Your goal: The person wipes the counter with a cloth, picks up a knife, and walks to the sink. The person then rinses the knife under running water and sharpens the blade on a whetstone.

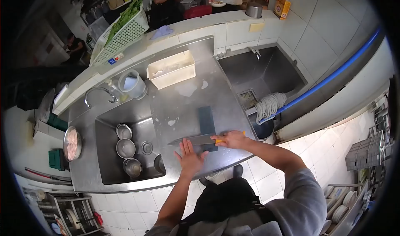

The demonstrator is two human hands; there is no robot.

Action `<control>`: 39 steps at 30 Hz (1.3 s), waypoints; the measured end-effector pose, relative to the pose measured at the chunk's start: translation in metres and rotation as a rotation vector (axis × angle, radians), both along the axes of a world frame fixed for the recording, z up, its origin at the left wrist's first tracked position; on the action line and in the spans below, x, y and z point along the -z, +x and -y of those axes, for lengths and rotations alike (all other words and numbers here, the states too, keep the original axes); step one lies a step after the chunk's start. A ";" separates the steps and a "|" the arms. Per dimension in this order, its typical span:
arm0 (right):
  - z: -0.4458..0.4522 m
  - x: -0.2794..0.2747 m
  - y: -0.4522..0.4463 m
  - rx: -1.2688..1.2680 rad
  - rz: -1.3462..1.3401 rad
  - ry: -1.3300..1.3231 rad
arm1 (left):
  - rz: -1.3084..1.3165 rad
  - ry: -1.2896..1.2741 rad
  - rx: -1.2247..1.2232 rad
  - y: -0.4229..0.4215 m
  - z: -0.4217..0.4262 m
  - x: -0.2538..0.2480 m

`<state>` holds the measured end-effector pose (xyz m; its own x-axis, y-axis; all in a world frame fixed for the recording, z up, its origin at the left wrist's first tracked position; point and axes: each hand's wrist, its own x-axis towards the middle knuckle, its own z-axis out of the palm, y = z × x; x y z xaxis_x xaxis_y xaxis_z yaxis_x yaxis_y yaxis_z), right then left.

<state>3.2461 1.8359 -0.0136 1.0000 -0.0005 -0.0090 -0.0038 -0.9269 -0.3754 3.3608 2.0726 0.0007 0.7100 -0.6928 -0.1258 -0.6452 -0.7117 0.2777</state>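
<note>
R hand [230, 139] fingers grip knife [196, 140] handle; L hand [191, 158] fingers spread on blade, nr worktop [175, 106] front edge.

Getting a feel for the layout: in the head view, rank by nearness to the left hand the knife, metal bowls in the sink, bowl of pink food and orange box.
1. Knife: touching the left hand.
2. Metal bowls: to its left, in the sink.
3. Bowl of pink food: farther left, past the sink.
4. Orange box: far right, on the ledge.
</note>
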 end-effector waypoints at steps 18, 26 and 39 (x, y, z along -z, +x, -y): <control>0.029 -0.005 0.009 -0.117 -0.050 0.037 | 0.021 0.087 -0.118 -0.031 0.008 -0.005; 0.028 -0.006 0.010 -0.114 -0.038 0.030 | 0.112 -0.011 -0.076 -0.025 0.006 0.010; 0.021 0.007 -0.006 -0.071 0.087 -0.044 | 0.032 0.103 -0.020 -0.024 0.004 -0.004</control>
<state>3.2404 1.8144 -0.0206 0.9945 0.0716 0.0759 0.0929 -0.9392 -0.3307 3.3372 2.0691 0.0050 0.7285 -0.6627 -0.1733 -0.6376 -0.7485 0.1819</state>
